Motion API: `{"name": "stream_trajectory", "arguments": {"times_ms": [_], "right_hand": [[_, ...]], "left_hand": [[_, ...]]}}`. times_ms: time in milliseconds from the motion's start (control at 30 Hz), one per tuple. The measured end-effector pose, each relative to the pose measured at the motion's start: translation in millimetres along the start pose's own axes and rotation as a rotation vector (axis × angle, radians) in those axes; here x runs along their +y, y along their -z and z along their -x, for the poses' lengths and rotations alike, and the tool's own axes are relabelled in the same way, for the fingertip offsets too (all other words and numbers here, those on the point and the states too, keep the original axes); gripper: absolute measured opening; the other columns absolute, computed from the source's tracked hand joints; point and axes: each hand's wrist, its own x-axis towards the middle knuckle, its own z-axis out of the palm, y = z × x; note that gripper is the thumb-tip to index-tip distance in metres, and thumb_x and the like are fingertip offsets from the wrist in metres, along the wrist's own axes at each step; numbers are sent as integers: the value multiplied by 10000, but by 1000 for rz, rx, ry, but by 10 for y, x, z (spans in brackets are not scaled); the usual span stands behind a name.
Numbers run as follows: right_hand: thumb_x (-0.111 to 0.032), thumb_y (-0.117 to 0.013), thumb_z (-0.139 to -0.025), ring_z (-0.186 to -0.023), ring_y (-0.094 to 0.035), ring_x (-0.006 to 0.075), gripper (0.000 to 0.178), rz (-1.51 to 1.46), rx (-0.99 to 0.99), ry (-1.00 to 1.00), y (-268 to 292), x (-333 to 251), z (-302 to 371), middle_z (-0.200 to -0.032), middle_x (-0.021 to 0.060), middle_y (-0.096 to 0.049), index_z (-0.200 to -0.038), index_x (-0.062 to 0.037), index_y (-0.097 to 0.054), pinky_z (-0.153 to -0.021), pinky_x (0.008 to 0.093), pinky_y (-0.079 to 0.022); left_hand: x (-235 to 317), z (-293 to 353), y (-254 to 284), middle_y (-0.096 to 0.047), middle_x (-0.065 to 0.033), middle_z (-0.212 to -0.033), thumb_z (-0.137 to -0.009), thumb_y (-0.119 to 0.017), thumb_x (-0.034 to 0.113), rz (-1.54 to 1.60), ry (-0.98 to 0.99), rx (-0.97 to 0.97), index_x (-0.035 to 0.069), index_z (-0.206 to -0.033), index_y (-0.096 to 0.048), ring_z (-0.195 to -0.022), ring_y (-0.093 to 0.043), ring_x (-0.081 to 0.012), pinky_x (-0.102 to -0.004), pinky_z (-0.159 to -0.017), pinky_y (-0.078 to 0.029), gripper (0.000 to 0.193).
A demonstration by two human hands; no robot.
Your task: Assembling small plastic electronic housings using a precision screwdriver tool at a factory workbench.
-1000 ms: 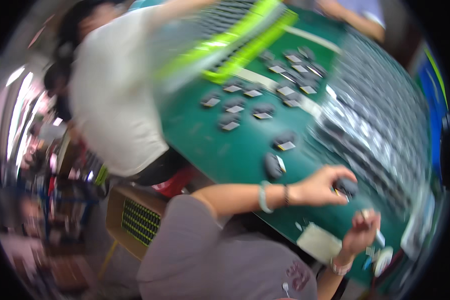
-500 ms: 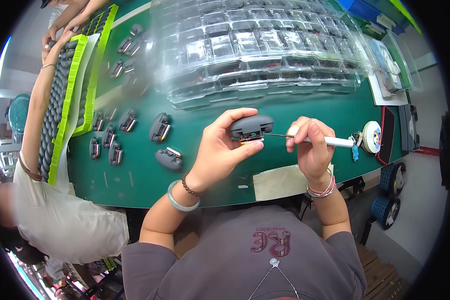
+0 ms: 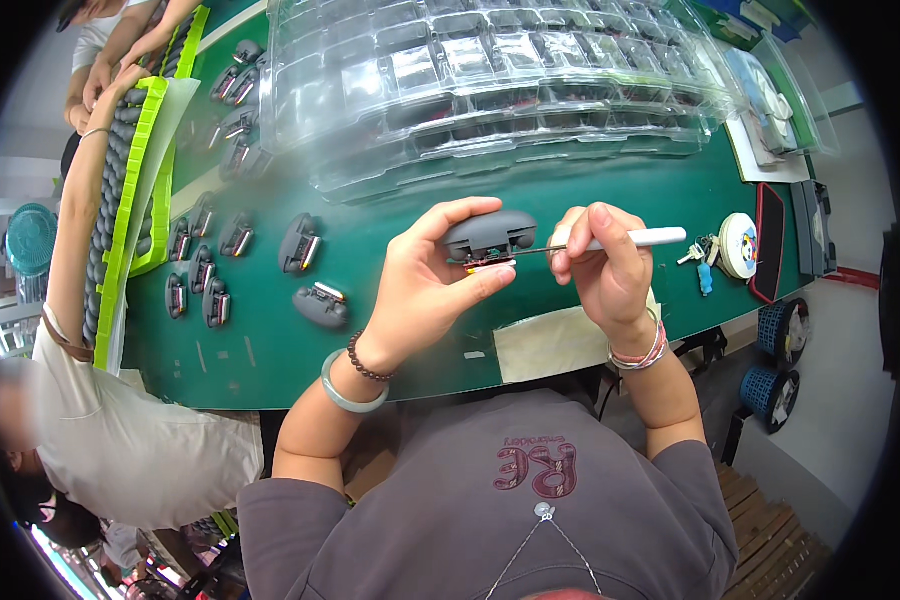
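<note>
Pinched between the thumb and fingers of my left hand (image 3: 425, 275) is a dark grey rounded plastic housing (image 3: 490, 232). Its open underside faces me and shows small reddish electronic parts. My right hand (image 3: 605, 270) closes around a white-handled tool with a thin metal shaft (image 3: 645, 238), held almost level. The shaft's tip points left at the housing's open side; whether it touches the inner parts is too small to tell. On the green table to the left lie several similar grey housings (image 3: 300, 243), one of them on its own nearer my left wrist (image 3: 321, 305).
Stacked clear plastic trays (image 3: 510, 100) fill the far side. A cream sheet (image 3: 545, 345) lies at the front edge. Keys (image 3: 708, 250) and a round white case (image 3: 738, 246) sit to the right. At left, a co-worker's arm (image 3: 82, 220) reaches along green crates (image 3: 120, 210) of grey pieces.
The white-handled tool has tilted, its handle end now higher and further left. The whole view has shifted slightly; the housing stays in my left hand.
</note>
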Motion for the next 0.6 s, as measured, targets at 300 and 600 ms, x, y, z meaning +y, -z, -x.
{"name": "stream_trajectory", "arguments": {"times_ms": [300, 600], "right_hand": [[-245, -403, -939, -529, -511, 166, 376, -381, 3, -253, 48, 104, -47, -650, 115, -555, -667, -21, -534, -511, 268, -423], [-276, -393, -944, -560, -510, 152, 380, -678, -69, -474, 83, 165, -79, -652, 82, -556, -666, -62, -540, -592, 285, -404]], "left_hand": [[52, 27, -7, -545, -107, -1076, -730, -680, -34, 34, 45, 32, -50, -1177, -471, -958, -552, -142, -270, -811, -500, 494], [52, 27, -6, -566, -108, -1067, -728, -687, -31, 6, -15, 37, -54, -1179, -476, -945, -553, -132, -265, -798, -492, 498]]}}
